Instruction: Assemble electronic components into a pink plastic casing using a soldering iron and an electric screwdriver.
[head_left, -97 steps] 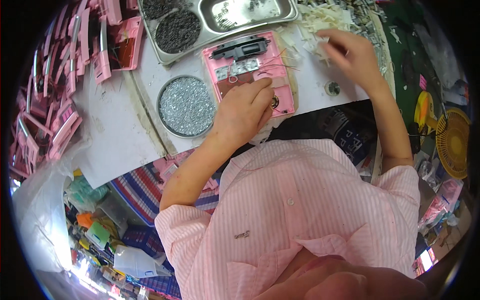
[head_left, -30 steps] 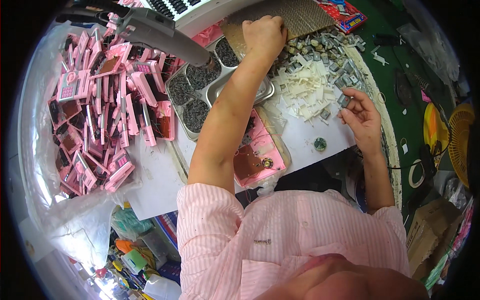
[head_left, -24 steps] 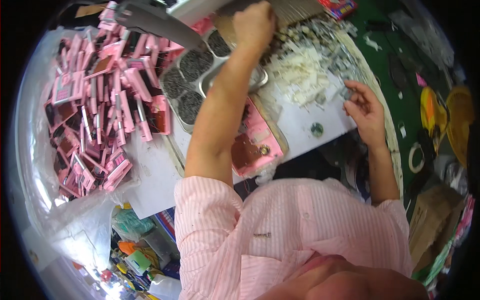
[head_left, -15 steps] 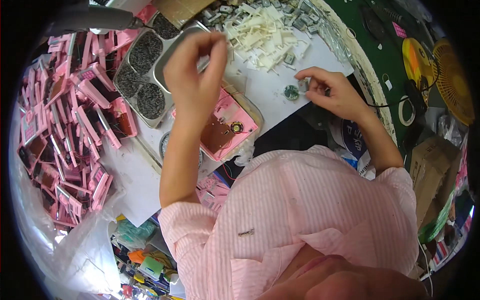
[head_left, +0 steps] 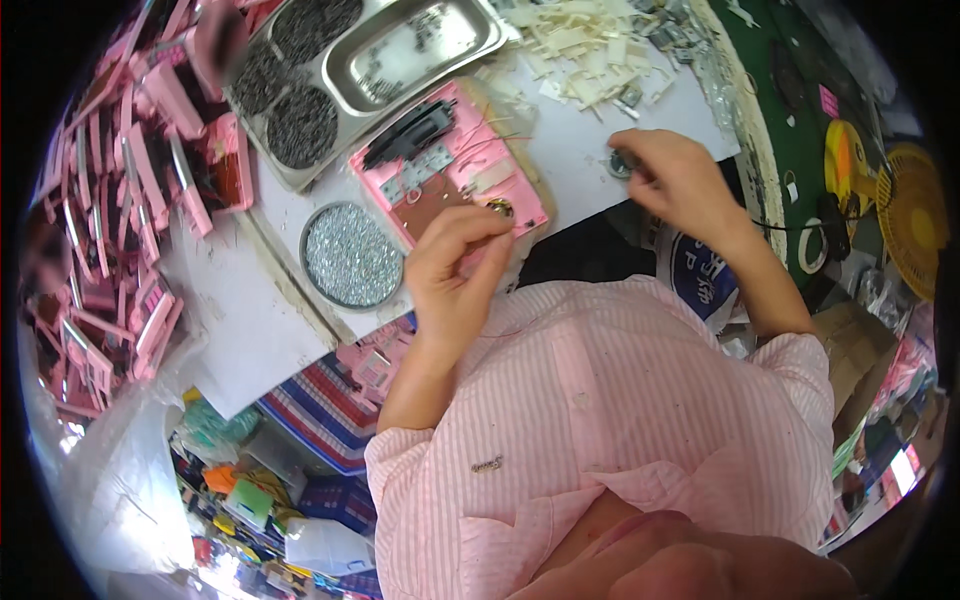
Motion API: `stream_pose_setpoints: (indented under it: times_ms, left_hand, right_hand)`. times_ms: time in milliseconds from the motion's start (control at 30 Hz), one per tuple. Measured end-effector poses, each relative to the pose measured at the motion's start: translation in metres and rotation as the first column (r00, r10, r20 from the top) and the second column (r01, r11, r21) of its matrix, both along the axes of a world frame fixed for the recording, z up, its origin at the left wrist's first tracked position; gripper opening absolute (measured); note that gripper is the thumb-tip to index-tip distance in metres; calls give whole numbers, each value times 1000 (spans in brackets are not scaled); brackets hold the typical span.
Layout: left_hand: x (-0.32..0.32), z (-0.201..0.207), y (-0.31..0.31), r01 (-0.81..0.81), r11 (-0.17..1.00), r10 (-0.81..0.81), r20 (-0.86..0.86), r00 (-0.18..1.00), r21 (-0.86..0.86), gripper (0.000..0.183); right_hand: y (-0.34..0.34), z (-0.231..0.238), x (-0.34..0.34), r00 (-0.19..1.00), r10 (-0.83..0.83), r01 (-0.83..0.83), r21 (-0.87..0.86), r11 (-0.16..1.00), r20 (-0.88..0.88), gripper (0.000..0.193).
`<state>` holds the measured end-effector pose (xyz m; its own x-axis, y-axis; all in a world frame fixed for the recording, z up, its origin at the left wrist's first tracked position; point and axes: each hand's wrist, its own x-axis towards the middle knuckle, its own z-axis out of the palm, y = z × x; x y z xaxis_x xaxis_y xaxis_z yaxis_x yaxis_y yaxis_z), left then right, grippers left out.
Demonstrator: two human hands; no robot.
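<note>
left hand (head_left: 455,262): back at the near edge of the tabletop, fingers pinched over the pink open casing (head_left: 450,172); half a second ago it was raised mid-air, a second ago reaching to the far trays. Can't tell what the pinch holds, too small.
right hand (head_left: 680,180): fingers curled around a small round part (head_left: 620,163) at the right side of the tabletop; same spot as half a second ago.
casing: flat at the near edge, centre, brown board and a brass-coloured disc (head_left: 498,208) showing; left fingertips just beside the disc.
my read: the fetch from the far side is over, I'd say fitting at the casing is the step now.
round dish (head_left: 352,255): silvery bits, just left of the casing.
steel tray (head_left: 415,48): far edge, dark small parts in the compartments beside it.
white scraps (head_left: 580,40): heap at far right corner.
pink casings pile (head_left: 110,200): whole left side.
room: yellow fan (head_left: 910,220) right; bags and boxes under the table.
</note>
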<state>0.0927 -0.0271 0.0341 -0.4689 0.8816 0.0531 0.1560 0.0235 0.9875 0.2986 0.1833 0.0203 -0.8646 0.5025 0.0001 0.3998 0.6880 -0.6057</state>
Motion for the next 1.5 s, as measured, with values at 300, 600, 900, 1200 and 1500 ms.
stream_pose_setpoints:
  times_ms: [300,600,900,1200,1500]
  left_hand:
    - [20,-8,-1,18,999,-8,289,957,-32,40]
    - [18,-7,-1,-30,999,23,309,951,17,35]
    - [6,-11,1,-9,979,94,-409,907,205,32]
    - [-1,-7,-5,27,975,17,-196,980,219,28]
    - [2,-11,-4,19,974,70,-378,923,225,27]
  right_hand:
    - [-52,26,-44,934,-193,-192,-878,439,-300,43]
    - [-54,15,-53,953,-171,-171,-911,375,-249,42]
    - [-51,21,-61,924,22,-216,-473,854,-382,58]
    - [-44,19,-63,794,315,-455,-166,875,-519,34]
    - [-45,22,-65,790,374,-456,-58,888,-486,34]
